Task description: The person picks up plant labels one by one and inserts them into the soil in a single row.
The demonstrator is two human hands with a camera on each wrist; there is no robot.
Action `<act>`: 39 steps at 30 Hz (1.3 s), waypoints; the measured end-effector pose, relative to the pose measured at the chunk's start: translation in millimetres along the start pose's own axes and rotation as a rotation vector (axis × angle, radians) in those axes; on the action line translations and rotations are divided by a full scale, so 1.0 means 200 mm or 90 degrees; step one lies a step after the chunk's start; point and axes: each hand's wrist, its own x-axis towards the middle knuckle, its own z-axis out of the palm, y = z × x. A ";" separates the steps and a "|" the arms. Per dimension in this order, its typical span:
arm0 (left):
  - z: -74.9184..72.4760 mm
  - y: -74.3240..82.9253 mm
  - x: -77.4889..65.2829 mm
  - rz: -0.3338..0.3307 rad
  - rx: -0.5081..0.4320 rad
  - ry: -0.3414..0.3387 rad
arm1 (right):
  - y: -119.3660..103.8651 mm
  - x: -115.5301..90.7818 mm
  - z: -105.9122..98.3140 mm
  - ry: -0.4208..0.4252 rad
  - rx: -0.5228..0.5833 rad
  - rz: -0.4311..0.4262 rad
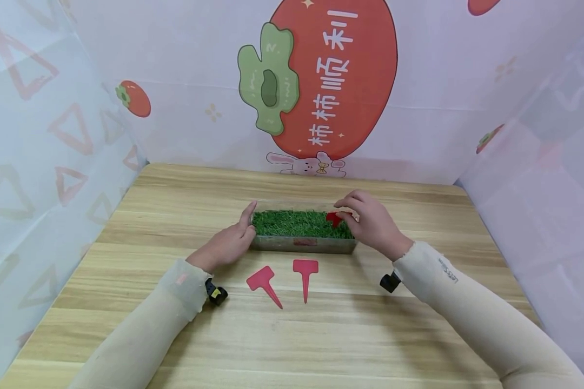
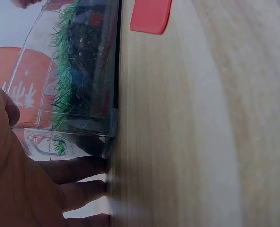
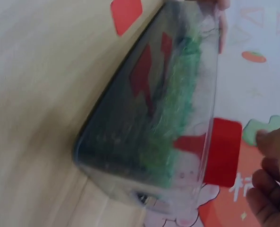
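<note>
A clear rectangular box (image 1: pixel 272 244) filled with green artificial grass (image 1: pixel 292 222) stands on the table. One red T-shaped plant label (image 3: pixel 224 152) stands upright in the grass near the right end, its stem down in the box and its head above the rim. Beside that label is my right hand (image 1: pixel 375 224), fingers loosely bent; the right wrist view shows a gap between them. My left hand (image 1: pixel 226 246) rests against the box's left end, with fairly straight fingers (image 2: pixel 80 194) at its base. Two more red plant labels, a left one (image 1: pixel 261 278) and a right one (image 1: pixel 305 267), lie in front of the box.
The wooden table (image 1: pixel 370 335) reaches back to a printed cloth backdrop (image 1: pixel 190 135), and pale cloth hangs at both sides. A reddish patch (image 1: pixel 305 242) shows on the box's front wall. Each wrist carries a small black camera.
</note>
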 end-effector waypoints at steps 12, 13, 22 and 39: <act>-0.01 0.00 -0.01 0.006 0.001 0.000 | -0.36 -0.13 0.11 -0.087 -0.007 -0.114; -0.01 0.00 -0.01 0.006 0.000 -0.001 | -0.39 -0.14 0.12 -0.108 -0.007 -0.105; 0.00 0.01 -0.01 -0.005 -0.005 -0.002 | -0.44 -0.23 0.24 -0.291 -0.061 -0.035; 0.00 0.00 0.00 0.002 -0.002 0.000 | -0.40 -0.26 0.31 -0.352 -0.071 -0.038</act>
